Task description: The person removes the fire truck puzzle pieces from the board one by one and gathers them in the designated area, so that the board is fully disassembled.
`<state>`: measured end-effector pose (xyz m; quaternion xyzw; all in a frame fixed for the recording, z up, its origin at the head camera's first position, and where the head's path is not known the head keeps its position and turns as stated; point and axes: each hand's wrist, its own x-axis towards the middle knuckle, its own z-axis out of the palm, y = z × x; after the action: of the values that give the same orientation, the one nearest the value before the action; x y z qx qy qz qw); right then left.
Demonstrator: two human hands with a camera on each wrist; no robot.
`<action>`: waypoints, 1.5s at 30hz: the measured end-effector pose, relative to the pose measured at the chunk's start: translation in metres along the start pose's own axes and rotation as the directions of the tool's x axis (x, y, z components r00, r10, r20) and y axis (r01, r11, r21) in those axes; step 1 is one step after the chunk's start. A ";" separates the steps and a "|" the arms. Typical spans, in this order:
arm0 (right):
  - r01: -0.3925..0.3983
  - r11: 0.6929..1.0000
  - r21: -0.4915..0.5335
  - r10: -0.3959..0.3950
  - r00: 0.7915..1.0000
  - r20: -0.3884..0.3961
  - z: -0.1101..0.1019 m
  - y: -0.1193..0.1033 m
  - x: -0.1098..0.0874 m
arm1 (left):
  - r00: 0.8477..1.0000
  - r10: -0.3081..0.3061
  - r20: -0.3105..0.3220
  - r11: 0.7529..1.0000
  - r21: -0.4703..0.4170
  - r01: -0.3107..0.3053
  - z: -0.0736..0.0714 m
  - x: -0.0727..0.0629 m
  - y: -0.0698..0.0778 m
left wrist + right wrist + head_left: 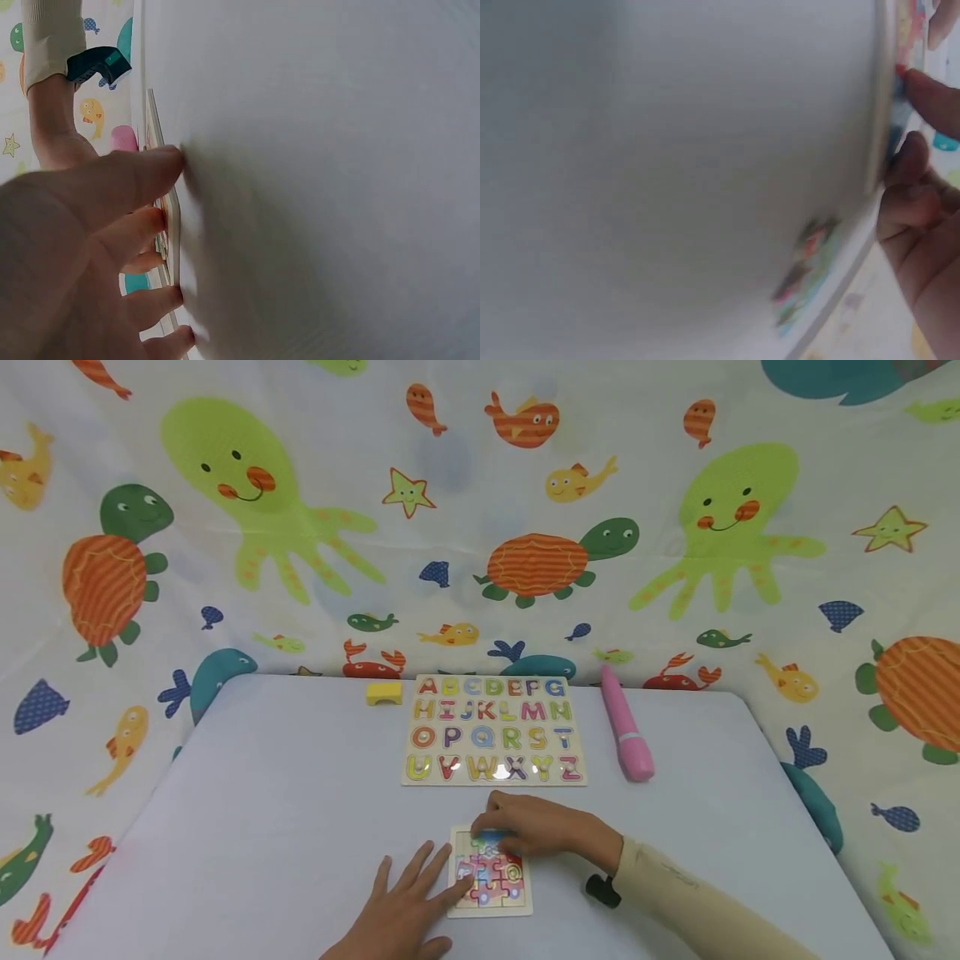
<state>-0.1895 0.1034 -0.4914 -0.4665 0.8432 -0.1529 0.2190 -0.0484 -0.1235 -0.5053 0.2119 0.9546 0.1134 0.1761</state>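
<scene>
In the head view, we see the jigsaw board (490, 912) lying flat on the white surface (285, 827). The left hand (405, 902) reaches in from its left side, its grip spread wide, fingertips along the edge and the forefinger over the pieces. The right hand (528, 822) arches over the board's upper part, its grip narrow and bent down; we cannot tell whether it pinches a piece or only presses. Beyond the board lie the alphabet board (467, 752), the yellow block (384, 694) up to its left and the pink pen (626, 727) up to its right.

Going by this, we judge that a sideways push from the right hand could skid the board if the left steadies it too lightly, and a piece pressed in askew could ride up and loosen its neighbours. The right hand hides much of the board's upper part from us.

In the left wrist view, the board shows nearly edge-on behind the thumb and fingers, so we cannot read its pieces.

In the right wrist view, the board is cut off at the frame's edge; the thumb touches its face, but what lies under the fingers is unclear. We cannot identify the blurred colourful patch (806, 274) beyond the board.
</scene>
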 end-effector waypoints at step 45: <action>-0.199 0.944 0.262 0.234 0.966 -0.111 -0.028 0.076 -0.082 | 0.999 0.028 -0.040 0.999 -0.032 -0.029 0.000 0.004 -0.009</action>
<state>-0.2197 0.2147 -0.4842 -0.3276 0.8770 -0.2648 0.2311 -0.0549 -0.1300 -0.5090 0.2204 0.9527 0.1357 0.1592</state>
